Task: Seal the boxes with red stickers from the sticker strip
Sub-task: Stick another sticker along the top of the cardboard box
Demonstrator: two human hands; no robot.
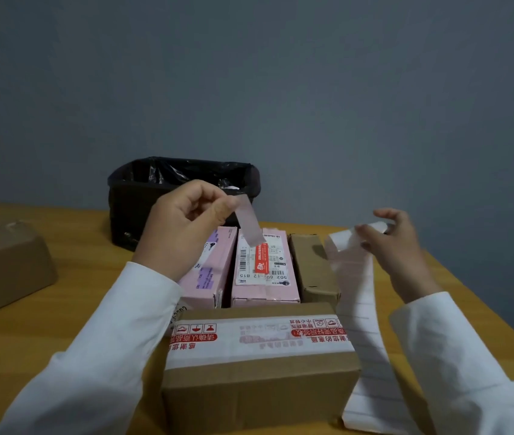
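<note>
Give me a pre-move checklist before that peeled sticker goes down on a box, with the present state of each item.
1. Sticker held in the left hand: ok, pinched at its top end, hanging free.
2. Sticker strip under control: ok, the right hand holds its upper end.
3. Middle pink box sealed: ok, a red sticker already lies on its label.
4. Left pink box sealed: cannot tell, the left hand and sleeve cover part of it.
5. Near cardboard box needs a sticker: not ok, only printed tape shows, no red sticker.
</note>
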